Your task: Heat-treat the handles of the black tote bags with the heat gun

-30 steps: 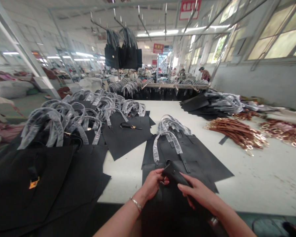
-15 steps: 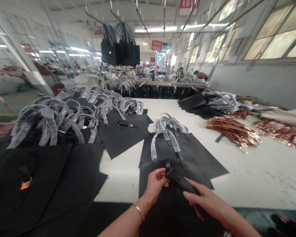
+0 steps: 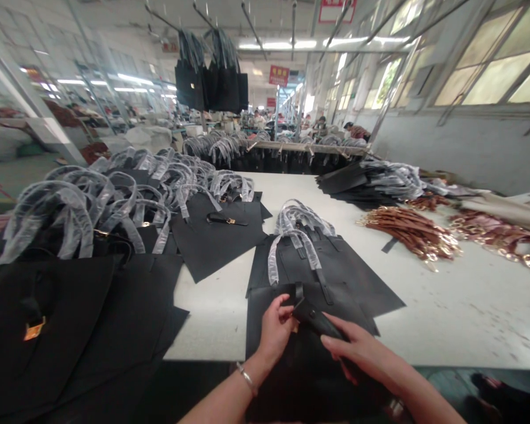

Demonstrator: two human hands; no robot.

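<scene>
A black bag panel [image 3: 265, 306] lies at the near middle of the table, its plastic-wrapped handle [image 3: 311, 253] arching up beyond my hands. My left hand [image 3: 277, 324] is at the panel's strap, fingers curled and pinched at a small gold-coloured piece [image 3: 295, 325]. My right hand [image 3: 353, 347] is closed around a dark handheld object [image 3: 320, 324], whose far end reaches to the strap beside my left fingertips. What that object is cannot be made out fully. More black panels [image 3: 366, 282] lie beneath and beyond.
Stacked black bag panels [image 3: 136, 300] with wrapped handles fill the left. Brown straps with metal rings [image 3: 413, 232] and more black panels [image 3: 348, 182] lie at the right on the white table [image 3: 459, 312]. Black bags [image 3: 212, 82] hang from a rack ahead.
The view has shifted slightly. My right hand and the dark object have moved a little left and up, with the object's end closer to my left fingers. My left hand has barely moved.
</scene>
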